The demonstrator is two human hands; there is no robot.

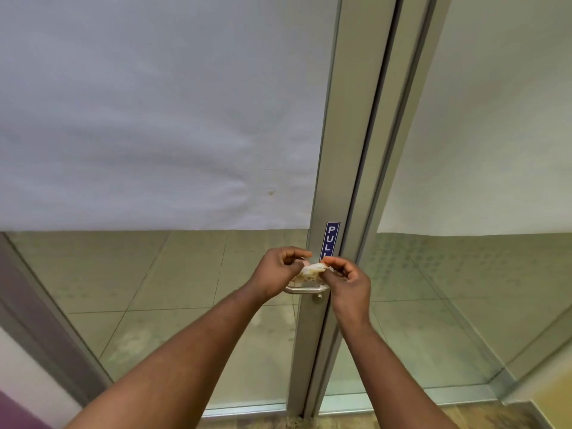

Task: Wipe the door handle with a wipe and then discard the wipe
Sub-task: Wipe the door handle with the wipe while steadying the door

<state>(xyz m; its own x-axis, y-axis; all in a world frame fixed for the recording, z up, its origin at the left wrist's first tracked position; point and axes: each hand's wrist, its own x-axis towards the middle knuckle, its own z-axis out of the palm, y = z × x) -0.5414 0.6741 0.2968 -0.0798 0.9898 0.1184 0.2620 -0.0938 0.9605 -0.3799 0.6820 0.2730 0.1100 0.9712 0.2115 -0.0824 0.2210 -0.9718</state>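
A crumpled whitish wipe is stretched between both hands, just above the silver lever door handle on the aluminium door frame. My left hand pinches the wipe's left end; my right hand pinches its right end with thumb and forefinger. The handle's left part is hidden behind my left hand. The wipe hangs in front of the handle; I cannot tell whether it touches it.
A blue PULL sticker sits on the door frame above the hands. Glass panels with frosted white film fill both sides. Tiled floor shows through the lower glass. A purple-edged wall stands at the lower left.
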